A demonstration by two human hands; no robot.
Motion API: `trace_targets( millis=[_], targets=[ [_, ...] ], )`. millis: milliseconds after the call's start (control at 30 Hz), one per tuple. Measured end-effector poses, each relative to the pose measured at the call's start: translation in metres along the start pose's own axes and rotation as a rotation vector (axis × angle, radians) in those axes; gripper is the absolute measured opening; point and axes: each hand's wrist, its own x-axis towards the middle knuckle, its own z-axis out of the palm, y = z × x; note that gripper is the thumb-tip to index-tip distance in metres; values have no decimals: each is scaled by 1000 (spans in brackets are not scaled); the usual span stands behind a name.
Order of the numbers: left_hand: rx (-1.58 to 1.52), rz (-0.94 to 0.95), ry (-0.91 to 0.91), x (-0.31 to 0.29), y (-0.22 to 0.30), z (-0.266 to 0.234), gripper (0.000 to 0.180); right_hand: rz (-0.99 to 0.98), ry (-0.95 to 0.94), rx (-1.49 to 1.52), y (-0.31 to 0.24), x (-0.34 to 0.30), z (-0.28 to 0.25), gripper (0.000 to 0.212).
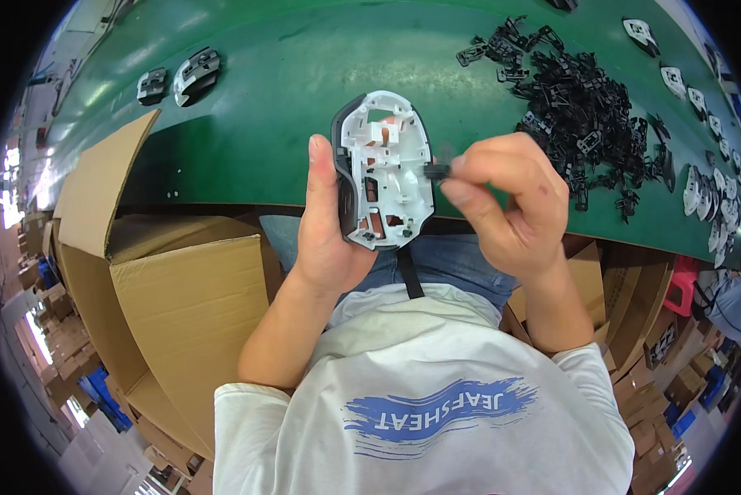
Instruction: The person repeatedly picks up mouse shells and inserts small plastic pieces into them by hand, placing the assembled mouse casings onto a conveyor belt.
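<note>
My left hand (327, 235) is wrapped around a white plastic housing (403, 186) with a black outer side, which looks like the top shell of a computer mouse. Its hollow inner face, with posts and cut-outs, is turned up toward me. Between the thumb and fingers of my right hand (519, 198) is a small black plastic part (437, 172), at the shell's right edge. The fingers partly cover this part, and whether it touches the shell I cannot tell.
On the green table (288, 107) a heap of black plastic parts (585, 115) lies to the right. Two similar shells (197, 76) rest at the far left. More white shells (704, 198) line the right edge. An open cardboard box (193, 305) stands against the table's near left edge.
</note>
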Motion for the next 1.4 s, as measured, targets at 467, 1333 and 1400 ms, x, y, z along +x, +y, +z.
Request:
trace_targets(
  millis=[467, 1333, 1400],
  targets=[
    [307, 14, 138, -12, -13, 4, 76, -31, -397, -219, -4, 13, 3, 20],
    [-431, -539, -158, 3, -11, -23, 68, -394, -475, -313, 3, 26, -38, 32],
    [-445, -559, -144, 2, -12, -24, 64, -463, -522, -301, 6, 26, -34, 32]
  ],
)
